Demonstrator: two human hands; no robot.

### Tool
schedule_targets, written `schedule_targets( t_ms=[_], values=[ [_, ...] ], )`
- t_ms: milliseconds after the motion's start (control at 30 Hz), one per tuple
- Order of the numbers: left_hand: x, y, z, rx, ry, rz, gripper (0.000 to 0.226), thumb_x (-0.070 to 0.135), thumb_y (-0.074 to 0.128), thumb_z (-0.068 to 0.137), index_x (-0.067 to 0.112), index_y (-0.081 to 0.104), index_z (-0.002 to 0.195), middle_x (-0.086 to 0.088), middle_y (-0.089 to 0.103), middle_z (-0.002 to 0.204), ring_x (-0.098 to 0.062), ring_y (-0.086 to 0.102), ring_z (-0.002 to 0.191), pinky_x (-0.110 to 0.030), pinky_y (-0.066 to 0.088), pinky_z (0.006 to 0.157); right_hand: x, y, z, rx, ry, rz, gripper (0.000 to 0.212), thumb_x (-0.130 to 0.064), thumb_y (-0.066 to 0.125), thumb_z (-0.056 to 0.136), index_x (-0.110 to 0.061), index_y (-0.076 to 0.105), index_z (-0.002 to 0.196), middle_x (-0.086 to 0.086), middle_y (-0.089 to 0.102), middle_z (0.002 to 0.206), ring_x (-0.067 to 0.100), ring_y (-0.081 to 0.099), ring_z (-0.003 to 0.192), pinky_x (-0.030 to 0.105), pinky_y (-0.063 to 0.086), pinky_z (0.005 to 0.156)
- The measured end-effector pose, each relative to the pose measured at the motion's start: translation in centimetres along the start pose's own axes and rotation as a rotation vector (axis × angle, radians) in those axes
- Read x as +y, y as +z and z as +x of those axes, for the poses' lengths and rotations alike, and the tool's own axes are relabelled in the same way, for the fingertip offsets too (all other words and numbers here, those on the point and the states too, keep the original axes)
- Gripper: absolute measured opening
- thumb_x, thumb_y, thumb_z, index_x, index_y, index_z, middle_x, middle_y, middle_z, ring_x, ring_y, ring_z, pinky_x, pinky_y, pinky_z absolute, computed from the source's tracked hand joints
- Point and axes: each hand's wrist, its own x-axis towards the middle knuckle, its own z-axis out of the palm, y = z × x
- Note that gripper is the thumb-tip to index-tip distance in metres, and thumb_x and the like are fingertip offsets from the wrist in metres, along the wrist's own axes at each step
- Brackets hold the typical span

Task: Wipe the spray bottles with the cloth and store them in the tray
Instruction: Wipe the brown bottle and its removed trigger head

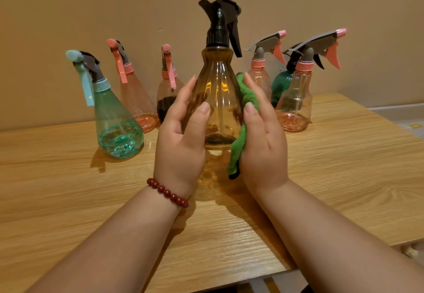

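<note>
Left hand [181,136]: palm cupped against the left side of the amber bottle [218,95], fingers stretched up round its far side, thumb pressed on its front; it grips the bottle.
Right hand [263,136]: palm turned in toward the bottle's right side, fingers nearly straight and pointing up, thumb laid over the green cloth [237,148], pinning it to the palm.
Green cloth: sandwiched between right palm and bottle wall, its lower end hanging free below the hand.
Amber bottle: upright between the two hands, centre of the table [344,166], black trigger head on top; whether its base touches the wood I cannot tell.
Bracelet [167,193]: dark red beads on the left wrist.
Far left: teal bottle [117,123], then two pink-capped bottles [137,100] behind it toward the centre, one partly hidden by the left hand.
Far right: pink bottle [296,104] nearest, dark green bottle [281,86] and another pink one behind, partly hidden by the right hand.
</note>
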Motion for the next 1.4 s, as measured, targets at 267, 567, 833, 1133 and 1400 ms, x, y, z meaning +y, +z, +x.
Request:
schedule_targets(
  t_ms=[267,567,833,1133,1400],
  values=[
    [-0.3,-0.2,0.3,0.03,-0.078,-0.072,0.064,0.042,0.054,0.088,0.016,0.044,0.146,-0.003,0.056,0.142,-0.019,0.052,0.132,-0.049,0.039,0.112,0.4,0.3,0.0,-0.057,-0.284,-0.226,0.043,-0.014,0.037,0.098,-0.001,0.046,0.138,0.015,0.046,0.146,0.023,0.039,0.14,0.041,0.032,0.115],
    [-0.5,0.1,0.0,-0.003,-0.065,0.169,0.041,0.048,0.036,0.096,0.046,0.037,0.137,0.022,0.047,0.136,0.017,0.045,0.121,-0.007,0.037,0.098,-0.8,-0.5,0.7,0.055,0.197,0.117,0.035,-0.015,0.035,0.104,-0.013,0.057,0.132,-0.015,0.065,0.113,-0.012,0.058,0.104,0.006,0.043,0.084],
    [-0.2,-0.1,0.3,-0.043,-0.032,-0.012,0.075,0.045,0.058,0.089,0.024,0.027,0.154,0.004,0.043,0.152,-0.012,0.041,0.14,-0.043,0.034,0.116,0.2,-0.3,0.1,-0.029,-0.316,-0.226,0.041,-0.014,0.04,0.097,-0.004,0.047,0.136,0.014,0.049,0.142,0.02,0.043,0.136,0.037,0.035,0.113],
    [0.4,-0.3,0.0,-0.04,-0.077,-0.123,0.068,0.036,0.059,0.087,0.027,0.033,0.15,0.002,0.055,0.141,-0.013,0.057,0.126,-0.038,0.048,0.104,-0.1,-0.6,0.4,-0.013,0.166,0.103,0.036,-0.015,0.034,0.104,-0.007,0.059,0.128,-0.008,0.069,0.114,-0.003,0.06,0.109,0.011,0.045,0.088],
    [-0.2,-0.3,0.1,-0.041,-0.069,-0.091,0.065,0.03,0.056,0.091,0.02,0.034,0.151,0.007,0.053,0.142,-0.007,0.054,0.129,-0.026,0.046,0.101,0.4,-0.2,0.2,-0.122,-0.296,-0.237,0.044,-0.017,0.039,0.096,-0.001,0.05,0.135,0.014,0.047,0.146,0.023,0.038,0.141,0.043,0.032,0.115]
  ],
)
